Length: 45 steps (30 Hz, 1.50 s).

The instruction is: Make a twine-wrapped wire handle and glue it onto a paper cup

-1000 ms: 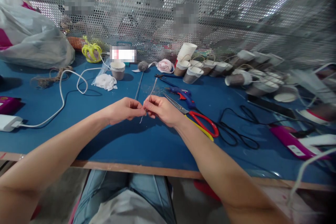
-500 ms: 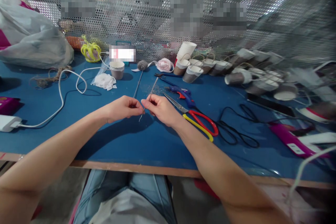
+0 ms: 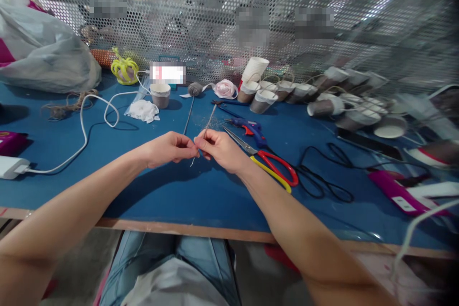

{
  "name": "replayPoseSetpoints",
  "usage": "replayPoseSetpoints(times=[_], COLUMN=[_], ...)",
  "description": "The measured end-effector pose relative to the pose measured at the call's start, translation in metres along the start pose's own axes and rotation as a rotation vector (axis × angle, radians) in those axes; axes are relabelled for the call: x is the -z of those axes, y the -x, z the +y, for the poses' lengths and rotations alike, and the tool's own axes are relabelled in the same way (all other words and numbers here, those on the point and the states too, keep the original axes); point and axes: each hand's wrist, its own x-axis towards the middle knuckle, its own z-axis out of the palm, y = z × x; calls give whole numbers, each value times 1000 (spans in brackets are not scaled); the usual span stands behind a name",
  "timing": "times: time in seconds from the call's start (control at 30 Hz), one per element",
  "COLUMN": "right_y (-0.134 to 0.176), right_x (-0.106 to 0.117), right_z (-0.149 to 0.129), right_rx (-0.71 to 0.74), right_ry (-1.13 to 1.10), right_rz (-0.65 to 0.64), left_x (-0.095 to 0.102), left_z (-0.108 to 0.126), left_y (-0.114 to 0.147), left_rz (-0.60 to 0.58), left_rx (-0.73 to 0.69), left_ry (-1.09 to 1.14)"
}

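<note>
My left hand (image 3: 173,147) and my right hand (image 3: 221,149) meet above the table, fingertips touching and pinched closed. A thin grey yarn (image 3: 189,114) runs from a small grey yarn ball (image 3: 195,88) down to my left fingers. From my right fingers a stiff-looking, brownish-grey strand (image 3: 211,117) sticks up and away; whether it is cord or a wrapped stem I cannot tell. A loose, thin end hangs below the fingertips. The exact grip point is hidden by the fingers. Red-and-yellow-handled scissors (image 3: 275,167) lie right of my right hand, beside a blue glue gun (image 3: 247,128).
Several wrapped paper cups (image 3: 263,101) with cord handles stand at the back right. One cup (image 3: 159,96) is at back left, near white scraps (image 3: 144,111). A white cable (image 3: 85,129) crosses the left side. Dark cord (image 3: 322,186) and a purple power strip (image 3: 398,191) lie right.
Hardly anything differs. Both hands keep their pinch, with the fingertips shifted very slightly to the right.
</note>
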Motion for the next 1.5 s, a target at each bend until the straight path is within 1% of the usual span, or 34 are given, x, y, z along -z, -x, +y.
replayPoseSetpoints(times=[0.2, 0.4, 0.47, 0.53, 0.67, 0.73, 0.8, 0.87, 1.0, 1.07, 1.17, 1.37, 1.5], right_y=[1, 1, 1, 1, 0, 0, 0, 0, -1, -1, -1, -1, -1], right_x=[-1, -5, -5, -5, -2, -1, 0, 1, 0, 0, -1, -1, -2], right_z=[-4, -7, -6, -5, -3, -3, -3, -2, 0, 0, -1, -3, 0], right_rx=[7, -14, -26, -35, -36, -45, -54, -62, -89, -106, -128, -120, -98], right_ry=[169, 194, 167, 100, -158, -208, -185, -159, -164, -183, -209, -171, -81], right_rz=[60, 100, 113, 100, -13, -37, -17, 13, 26, 29, 48, 96, 133], left_x=[2, 0, -1, -2, -3, -3, -1, 1, 2, 2, 0, -5, -7], left_z=[1, -2, -2, -2, 0, 1, 3, 4, 4, 3, 0, -2, -2], left_y=[1, -1, -1, -1, -1, 0, 1, 2, 1, 0, -1, -1, -1], left_rz=[43, 62, 53, 39, 22, 17, 5, 10, 64, 84, 117, 204, 248], left_rx=[-33, -65, -64, -52, 2, 11, -7, -44, -159, -222, -278, -306, -265], left_ry=[-173, -167, -142, -92, 63, 89, 44, -51, -239, -304, -377, -450, -473])
